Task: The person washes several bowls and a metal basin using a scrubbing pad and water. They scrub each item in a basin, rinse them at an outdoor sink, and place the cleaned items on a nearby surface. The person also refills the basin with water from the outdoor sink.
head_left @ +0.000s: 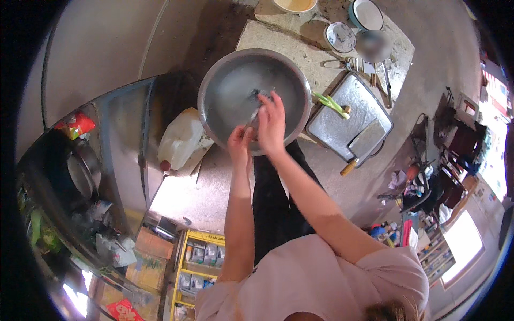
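Observation:
A wide round metal basin (219, 107) with cloudy water in it stands in front of me. Both my hands are over its near part. My left hand (241, 143) pinches the near end of a slim greyish thing (254, 116); its kind is too blurred to name. My right hand (271, 124) is at that thing from the right, its fingers bent and smeared by motion, so its grip is unclear. A small dark piece (255, 93) shows just beyond the right fingertips.
Right of the basin, a metal tray (356, 115) bears green onion stalks (332, 104) and a cleaver (364, 143). Beyond lie kitchen tools (369, 67), an enamel bowl (368, 15) and a dish (340, 37). A translucent plastic jug (181, 139) is at the left.

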The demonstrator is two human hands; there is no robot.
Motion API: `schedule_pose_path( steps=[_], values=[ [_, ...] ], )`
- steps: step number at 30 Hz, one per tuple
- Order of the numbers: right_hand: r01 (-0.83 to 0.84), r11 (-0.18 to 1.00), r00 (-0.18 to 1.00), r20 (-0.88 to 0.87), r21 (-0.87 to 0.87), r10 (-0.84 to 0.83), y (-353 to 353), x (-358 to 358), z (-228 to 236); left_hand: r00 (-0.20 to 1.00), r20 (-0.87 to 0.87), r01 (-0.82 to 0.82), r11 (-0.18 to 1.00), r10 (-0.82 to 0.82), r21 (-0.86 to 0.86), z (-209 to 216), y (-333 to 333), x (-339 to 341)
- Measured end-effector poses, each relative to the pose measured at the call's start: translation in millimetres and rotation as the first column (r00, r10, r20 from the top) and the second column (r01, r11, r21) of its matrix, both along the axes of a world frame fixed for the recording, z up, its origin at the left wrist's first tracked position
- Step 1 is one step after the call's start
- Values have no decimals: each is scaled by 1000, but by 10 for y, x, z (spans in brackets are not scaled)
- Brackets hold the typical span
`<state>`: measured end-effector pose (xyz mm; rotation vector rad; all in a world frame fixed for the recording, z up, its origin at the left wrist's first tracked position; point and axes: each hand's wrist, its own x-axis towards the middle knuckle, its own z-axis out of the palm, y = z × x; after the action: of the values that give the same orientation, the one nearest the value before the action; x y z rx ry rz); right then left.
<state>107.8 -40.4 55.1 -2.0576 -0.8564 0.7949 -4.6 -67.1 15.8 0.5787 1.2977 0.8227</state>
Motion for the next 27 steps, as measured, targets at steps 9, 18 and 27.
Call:
schedule_pose_path(
  steps=[9, 18, 27],
  values=[
    [388, 758, 447, -613, -524, -652, -81, 395, -1141, 852, 425, -271, 952, 305, -140, 23, -21, -34],
    [227, 971, 629, -749, -80, -209, -130, 65, -818, 913, 268, -255, 943, 307, -213, 146, 26, 118],
    [-110, 991, 984, 134, -71, 119, -207, -135, 207, 650, 571, -261, 853, 502, -453, 187, 7, 302]
  ],
)
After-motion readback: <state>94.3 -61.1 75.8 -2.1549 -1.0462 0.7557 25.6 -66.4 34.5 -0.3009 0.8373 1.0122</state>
